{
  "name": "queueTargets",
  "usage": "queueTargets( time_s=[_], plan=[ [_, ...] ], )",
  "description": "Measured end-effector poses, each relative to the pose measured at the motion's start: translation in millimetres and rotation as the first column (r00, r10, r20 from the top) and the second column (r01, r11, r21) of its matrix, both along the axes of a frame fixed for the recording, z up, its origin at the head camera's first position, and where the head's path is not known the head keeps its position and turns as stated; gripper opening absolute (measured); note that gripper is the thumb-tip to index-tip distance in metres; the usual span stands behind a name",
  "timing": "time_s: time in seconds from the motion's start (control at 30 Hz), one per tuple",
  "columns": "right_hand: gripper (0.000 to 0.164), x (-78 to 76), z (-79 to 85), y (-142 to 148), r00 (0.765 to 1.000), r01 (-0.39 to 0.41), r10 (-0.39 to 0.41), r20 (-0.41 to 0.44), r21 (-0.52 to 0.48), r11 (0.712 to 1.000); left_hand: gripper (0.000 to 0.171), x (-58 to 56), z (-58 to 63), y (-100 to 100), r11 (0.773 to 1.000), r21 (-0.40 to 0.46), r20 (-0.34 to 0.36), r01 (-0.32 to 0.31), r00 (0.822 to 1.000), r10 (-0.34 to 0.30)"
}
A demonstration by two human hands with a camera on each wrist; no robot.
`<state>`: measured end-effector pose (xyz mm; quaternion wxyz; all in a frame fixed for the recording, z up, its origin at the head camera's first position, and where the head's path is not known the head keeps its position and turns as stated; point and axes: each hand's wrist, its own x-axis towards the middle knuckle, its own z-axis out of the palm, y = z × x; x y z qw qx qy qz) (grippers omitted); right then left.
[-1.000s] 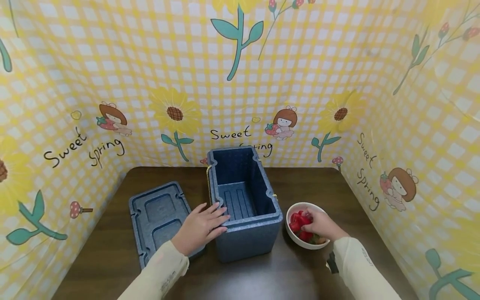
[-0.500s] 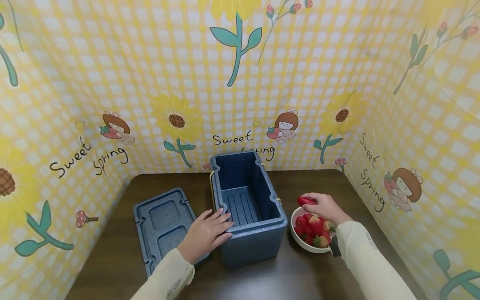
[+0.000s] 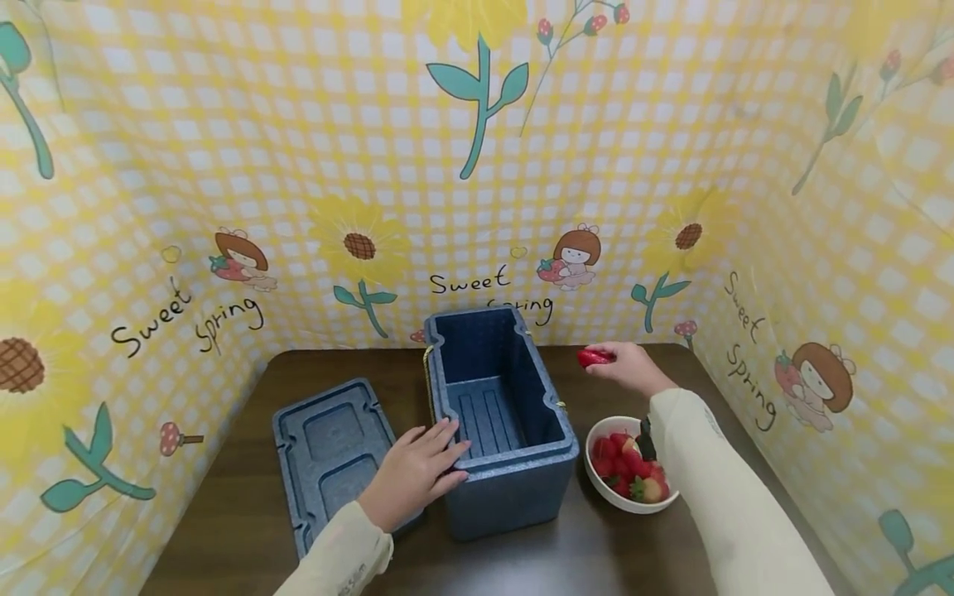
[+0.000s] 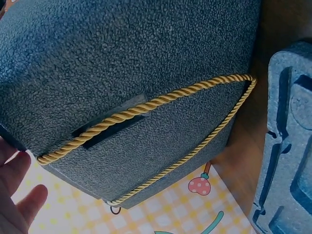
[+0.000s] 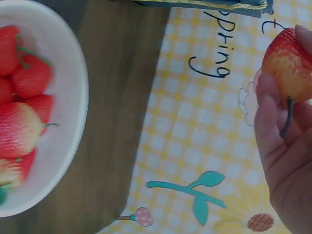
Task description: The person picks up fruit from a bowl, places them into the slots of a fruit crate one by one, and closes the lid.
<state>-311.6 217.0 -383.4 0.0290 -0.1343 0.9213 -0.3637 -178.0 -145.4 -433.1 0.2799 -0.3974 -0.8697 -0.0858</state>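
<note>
A strawberry [image 5: 287,68], red with a pale yellowish stem end and a green stalk, is pinched in my right hand [image 3: 629,367]. That hand is raised beyond the white bowl [image 3: 624,507], to the right of the blue foam box [image 3: 507,501]. Several more strawberries [image 3: 626,463] lie in the bowl. My left hand [image 3: 413,476] rests with extended fingers on the near left rim of the box. The box stands uncovered, and its grooved floor [image 3: 484,414] shows. In the left wrist view a yellow rope [image 4: 156,102] runs along its side.
The box's blue lid [image 3: 335,447] lies on the dark wooden table [image 3: 224,505], left of the box and partly behind my left arm. A yellow checked cloth [image 3: 477,199] with printed sunflowers surrounds the table's back and sides.
My right hand has lifted the strawberry out of the bowl and carried it up and away, toward the table's back. The left hand stays on the box rim; the head view has shifted slightly.
</note>
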Motion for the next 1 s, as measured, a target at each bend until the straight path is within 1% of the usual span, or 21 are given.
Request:
queueTargets(
  time_s=[0.1, 0.2, 0.37, 0.5, 0.6, 0.67, 0.73, 0.8, 0.87, 0.9, 1.0],
  plan=[
    [0.042, -7.2, 9.8, -10.9, 0.999, -0.019, 0.020, 0.027, -0.039, 0.999, 0.056, 1.8, -2.1, -0.3, 1.000, -0.016, -0.011, -0.001, 1.000, 0.001],
    [0.045, -15.1, 18.1, -22.9, 0.998, -0.053, 0.056, 0.040, -0.065, 0.996, 0.057, 2.8, -3.8, 0.2, 1.000, -0.013, -0.054, 0.016, 0.998, -0.016],
    [0.048, -27.9, 28.3, -44.1, 0.996, -0.082, 0.084, 0.039, -0.040, 0.996, 0.061, 2.1, -4.2, 0.4, 0.999, -0.002, -0.138, 0.044, 0.989, -0.044],
    [0.046, -36.4, 36.0, -64.3, 0.998, -0.056, 0.058, 0.036, -0.046, 0.997, 0.061, 0.5, -3.0, -2.5, 0.999, -0.020, -0.177, 0.039, 0.983, -0.042],
    [0.044, -38.6, 39.1, -77.4, 0.999, -0.016, 0.019, 0.039, -0.069, 0.997, 0.060, 0.8, 0.1, -3.6, 0.998, -0.048, -0.174, 0.032, 0.984, -0.040],
    [0.044, -38.8, 40.7, -87.3, 0.999, 0.014, -0.010, 0.039, -0.098, 0.995, 0.054, 1.7, 3.9, -4.4, 0.996, -0.086, -0.133, 0.006, 0.991, -0.017],
    [0.043, -38.8, 41.7, -97.1, 0.999, 0.033, -0.031, 0.021, -0.113, 0.993, 0.051, 2.3, 9.0, -4.7, 0.987, -0.150, -0.046, -0.049, 0.998, 0.043],
    [0.043, -38.4, 42.1, -105.4, 0.999, 0.042, -0.042, 0.008, -0.126, 0.991, 0.054, 2.0, 13.9, -4.1, 0.973, -0.209, 0.043, -0.094, 0.993, 0.105],
    [0.042, -38.3, 41.9, -112.0, 0.999, 0.045, -0.044, 0.008, -0.113, 0.993, 0.059, 1.1, 17.1, -3.2, 0.963, -0.242, 0.117, -0.119, 0.982, 0.151],
    [0.042, -38.2, 41.4, -114.5, 0.999, 0.044, -0.043, 0.013, -0.105, 0.994, 0.061, 0.7, 18.0, -2.6, 0.961, -0.247, 0.146, -0.123, 0.976, 0.162],
    [0.044, -37.5, 38.2, -120.3, 0.999, 0.042, -0.039, 0.030, -0.087, 0.995, 0.063, 0.5, 16.8, -1.6, 0.972, -0.212, 0.186, -0.096, 0.973, 0.137]
  ],
)
